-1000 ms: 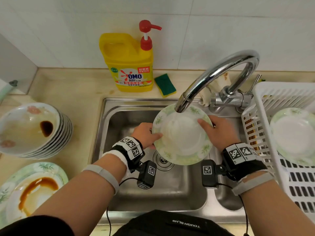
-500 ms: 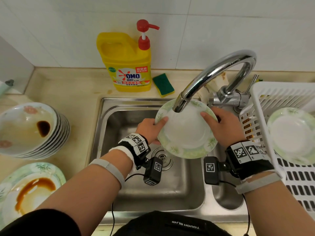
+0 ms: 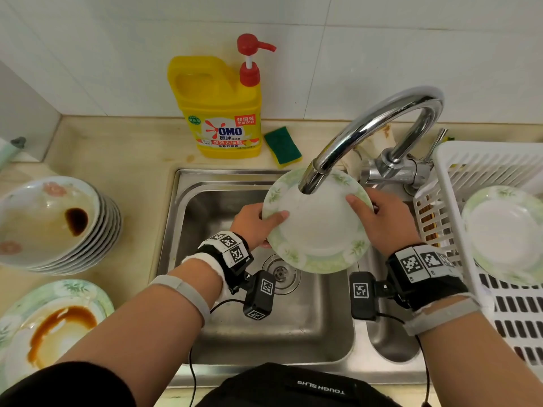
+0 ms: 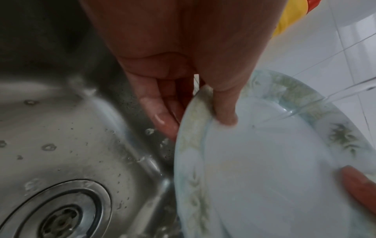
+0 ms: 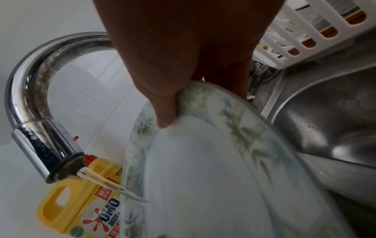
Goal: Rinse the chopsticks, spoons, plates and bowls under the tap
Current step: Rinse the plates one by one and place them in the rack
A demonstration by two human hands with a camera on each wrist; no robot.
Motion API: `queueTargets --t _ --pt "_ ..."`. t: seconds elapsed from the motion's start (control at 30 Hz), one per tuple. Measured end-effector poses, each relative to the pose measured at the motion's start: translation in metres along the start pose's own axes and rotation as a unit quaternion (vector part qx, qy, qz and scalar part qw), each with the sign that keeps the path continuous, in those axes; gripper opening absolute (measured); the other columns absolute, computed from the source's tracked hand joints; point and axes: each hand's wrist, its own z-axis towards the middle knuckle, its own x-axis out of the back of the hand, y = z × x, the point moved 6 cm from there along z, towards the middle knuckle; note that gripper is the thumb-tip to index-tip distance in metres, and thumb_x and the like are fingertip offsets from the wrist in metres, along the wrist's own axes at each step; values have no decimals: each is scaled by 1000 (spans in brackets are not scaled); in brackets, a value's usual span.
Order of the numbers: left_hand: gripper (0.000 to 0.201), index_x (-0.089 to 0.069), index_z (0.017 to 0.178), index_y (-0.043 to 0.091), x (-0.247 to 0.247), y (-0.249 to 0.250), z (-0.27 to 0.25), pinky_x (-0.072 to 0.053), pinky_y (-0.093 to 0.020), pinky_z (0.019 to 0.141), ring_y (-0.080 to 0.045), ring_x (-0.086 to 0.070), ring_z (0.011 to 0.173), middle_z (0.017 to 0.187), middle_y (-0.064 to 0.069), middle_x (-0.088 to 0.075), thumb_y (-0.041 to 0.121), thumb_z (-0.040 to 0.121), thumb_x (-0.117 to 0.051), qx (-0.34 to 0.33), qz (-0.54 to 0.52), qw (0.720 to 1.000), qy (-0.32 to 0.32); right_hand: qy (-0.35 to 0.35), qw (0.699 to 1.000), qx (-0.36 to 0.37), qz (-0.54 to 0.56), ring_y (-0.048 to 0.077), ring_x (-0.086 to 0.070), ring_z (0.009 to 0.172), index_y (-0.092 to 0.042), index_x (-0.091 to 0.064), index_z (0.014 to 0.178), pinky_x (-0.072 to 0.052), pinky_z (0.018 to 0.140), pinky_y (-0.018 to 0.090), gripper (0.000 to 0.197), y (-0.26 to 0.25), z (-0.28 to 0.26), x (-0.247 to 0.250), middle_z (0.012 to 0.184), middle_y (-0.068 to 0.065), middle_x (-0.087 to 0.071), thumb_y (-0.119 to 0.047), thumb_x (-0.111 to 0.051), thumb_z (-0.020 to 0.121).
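Observation:
A white plate with a green leaf rim [image 3: 318, 230] [image 4: 264, 169] [image 5: 213, 177] is held tilted over the sink [image 3: 223, 333], right under the tap spout [image 3: 310, 179] [image 5: 46, 154]. A thin stream of water [image 5: 114, 187] [image 4: 346, 91] runs onto its upper rim. My left hand [image 3: 254, 224] [image 4: 203, 112] pinches the plate's left edge, thumb on the face and fingers behind. My right hand [image 3: 382, 221] [image 5: 183, 96] pinches the right edge the same way.
A stack of dirty bowls [image 3: 53, 227] and a sauce-stained plate [image 3: 50, 327] sit on the counter at the left. A yellow detergent bottle [image 3: 217, 113] and green sponge [image 3: 282, 146] stand behind the sink. At the right, a white drying rack [image 3: 482, 289] holds a clean plate [image 3: 505, 233].
Both hands have lifted the plate up and back toward the spout and tilted it, so the water now lands near its upper rim.

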Motion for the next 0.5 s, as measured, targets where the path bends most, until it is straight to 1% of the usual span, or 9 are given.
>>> queueTargets --t 0.07,0.13,0.23,0.27,0.3,0.37,0.4,0.43,0.5 --pt "27 -71 104 17 4 3 -1 -65 -44 67 -20 -75 88 99 -3 -77 42 95 -68 -4 1 1000 13 0 1000 -2 5 8 -66 76 -38 -65 92 -51 66 32 21 0 0 -3 79 -12 -68 -50 -51 101" --pt "29 -71 107 18 8 4 -3 -65 -45 67 -20 -75 90 102 -3 -76 45 97 -64 -3 -6 1000 17 -2 1000 -7 14 10 -67 78 -35 -67 93 -51 66 30 21 1 2 -8 82 -12 -69 -48 -52 101" --pt "29 -70 111 16 17 4 -8 -65 -44 67 -19 -75 90 103 -3 -76 41 97 -65 -15 8 1000 23 -15 1000 -13 22 14 -69 81 -27 -72 101 -57 73 38 30 2 4 -16 88 -9 -73 -50 -52 100" --pt "27 -70 112 16 20 3 -9 -65 -43 66 -19 -75 89 103 -3 -76 37 97 -66 -21 13 999 26 -20 999 -16 25 14 -69 83 -25 -73 104 -57 74 36 32 0 4 -18 89 -7 -73 -50 -52 100" --pt "24 -70 113 15 24 2 -11 -65 -41 66 -18 -75 88 102 -3 -76 32 97 -68 -27 13 999 28 -25 999 -20 27 14 -68 84 -23 -73 106 -55 72 32 32 -1 4 -20 91 -6 -73 -48 -53 101" --pt "19 -70 111 15 34 0 -14 -65 -39 65 -18 -76 88 100 -4 -76 25 95 -71 -36 16 999 37 -38 998 -32 44 12 -67 85 -22 -72 107 -48 69 24 27 -4 4 -27 90 -9 -71 -43 -55 101" --pt "18 -70 110 16 39 0 -16 -64 -39 65 -18 -75 88 99 -3 -76 24 94 -72 -41 24 998 42 -43 997 -36 57 11 -67 86 -24 -72 105 -50 71 26 24 -6 4 -32 89 -11 -71 -41 -57 101" --pt "18 -70 110 16 45 -1 -17 -64 -39 65 -18 -75 87 99 -2 -75 23 93 -73 -46 32 997 48 -50 996 -37 68 12 -68 86 -25 -72 102 -53 75 31 21 -7 5 -37 89 -11 -71 -40 -57 101" --pt "21 -69 111 15 57 -3 -19 -65 -41 65 -18 -75 87 99 -3 -75 22 91 -75 -50 45 996 63 -59 994 -35 82 17 -69 88 -22 -73 100 -56 83 40 23 -8 7 -47 90 -7 -74 -40 -58 101"
